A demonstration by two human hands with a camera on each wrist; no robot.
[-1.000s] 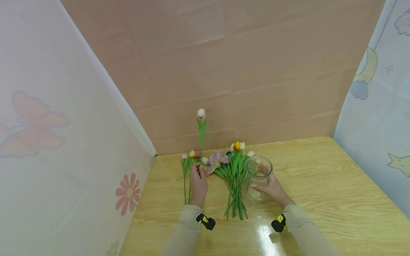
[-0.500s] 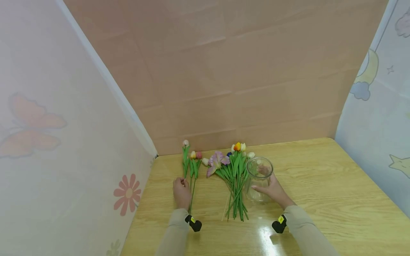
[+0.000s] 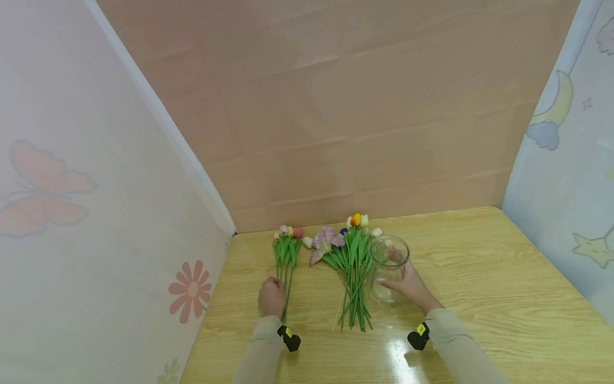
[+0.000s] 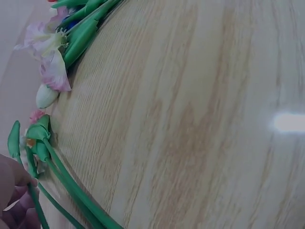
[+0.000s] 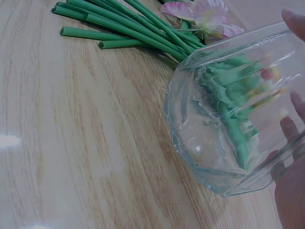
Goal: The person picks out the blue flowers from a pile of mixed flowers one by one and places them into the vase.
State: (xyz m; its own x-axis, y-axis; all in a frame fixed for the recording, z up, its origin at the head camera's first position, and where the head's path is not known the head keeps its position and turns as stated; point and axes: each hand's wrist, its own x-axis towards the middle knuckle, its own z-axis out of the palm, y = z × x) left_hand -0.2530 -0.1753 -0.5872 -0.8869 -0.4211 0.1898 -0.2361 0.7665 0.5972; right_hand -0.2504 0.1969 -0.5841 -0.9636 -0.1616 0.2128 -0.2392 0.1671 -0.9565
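Observation:
My left hand (image 3: 272, 296) pinches the green stem of a pale pink tulip (image 3: 283, 229). In the left wrist view its fingers (image 4: 14, 179) curl at the stem at the lower left. That tulip lies among a small group of tulips, with a dark pink tulip (image 3: 298, 232) at its right. Thumb and fingers of my right hand (image 3: 408, 285) wrap round a clear glass vase (image 3: 387, 290), which stands upright with its mouth up. Through its faceted wall in the right wrist view, green leaves show blurred.
Between the hands lies a larger bunch of tulips (image 3: 354, 266), stems toward me. A purple-pink iris-like flower (image 3: 324, 242) and a white tulip (image 3: 307, 242) lie at its left. The wooden table (image 3: 479, 277) meets a brown backdrop behind and printed cloth at the sides.
My left hand has come left and toward me, lowering the pale tulip from in front of the backdrop down among the left group. The right hand and vase have stayed in place.

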